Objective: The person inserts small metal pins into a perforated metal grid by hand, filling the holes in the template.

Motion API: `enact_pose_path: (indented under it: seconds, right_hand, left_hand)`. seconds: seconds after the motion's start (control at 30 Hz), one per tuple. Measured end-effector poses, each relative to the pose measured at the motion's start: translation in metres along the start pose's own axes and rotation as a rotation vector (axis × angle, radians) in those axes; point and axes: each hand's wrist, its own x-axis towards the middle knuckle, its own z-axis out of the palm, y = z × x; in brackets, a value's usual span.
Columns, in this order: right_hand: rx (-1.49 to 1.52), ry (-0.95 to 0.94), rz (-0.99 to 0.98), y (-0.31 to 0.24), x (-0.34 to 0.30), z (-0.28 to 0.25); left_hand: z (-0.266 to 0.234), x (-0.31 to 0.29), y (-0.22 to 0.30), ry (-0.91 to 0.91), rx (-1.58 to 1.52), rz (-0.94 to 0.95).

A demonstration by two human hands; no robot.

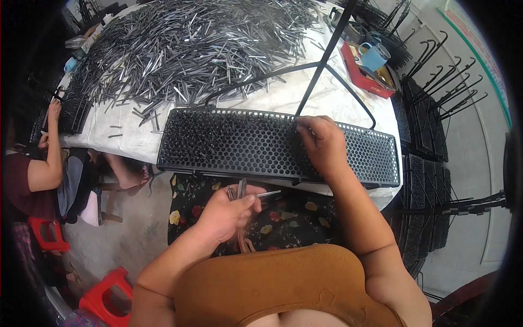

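Observation:
A long black perforated tray (366,155) lies along the table's near edge, its surface full of round holes. Dark strips stand packed in the holes at its left end, while holes show bare over much of its middle and right. My right hand (327,144) is over the tray right of the middle, thumb and fingers pinched near the far rim; what they hold, if anything, is too small to make out. Below the tray's front edge, my left hand (224,213) is closed around several thin grey metal strips (242,188), one pointing right.
A large heap of loose metal strips (201,52) covers the far table. A black rod frame (322,64) rises behind the tray. At right stand a red box (370,82), a blue mug (375,56) and stacked hooked racks (430,114). Another person (41,169) works at left, near red stools (106,297).

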Motion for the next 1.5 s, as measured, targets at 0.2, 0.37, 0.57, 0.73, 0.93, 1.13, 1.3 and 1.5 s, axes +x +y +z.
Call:
enact_pose_path:
  seconds: [0.2,0.37,0.57,0.73,0.93,1.13,1.3,1.5]
  right_hand:
    - [0.037,-0.022,-0.004,-0.003,0.000,-0.001]
    - [0.022,-0.044,-0.080,-0.005,0.004,0.000]
    - [0.013,-0.102,-0.123,-0.005,0.006,0.000]
    - [0.035,-0.090,-0.147,-0.021,-0.001,-0.003]
    - [1.006,-0.435,0.090,-0.059,-0.036,-0.008]
    - [1.193,-0.459,0.331,-0.056,-0.042,-0.010]
    - [0.952,-0.222,0.587,-0.020,-0.020,-0.027]
    - [0.425,0.070,0.273,0.008,-0.014,-0.012]
  left_hand:
    - [-0.001,0.002,-0.001,-0.001,-0.024,-0.002]
    - [0.002,0.001,0.000,0.007,-0.018,-0.010]
    - [0.001,0.002,0.002,-0.017,-0.080,-0.018]
    - [-0.003,-0.002,0.003,0.017,-0.196,0.020]
    - [0.005,-0.001,0.007,-0.140,-0.455,0.042]
    - [0.010,0.000,0.005,-0.089,-0.308,-0.036]
    - [0.008,0.001,0.005,-0.060,-0.139,-0.111]
    - [0.010,0.004,-0.006,-0.017,-0.104,-0.073]
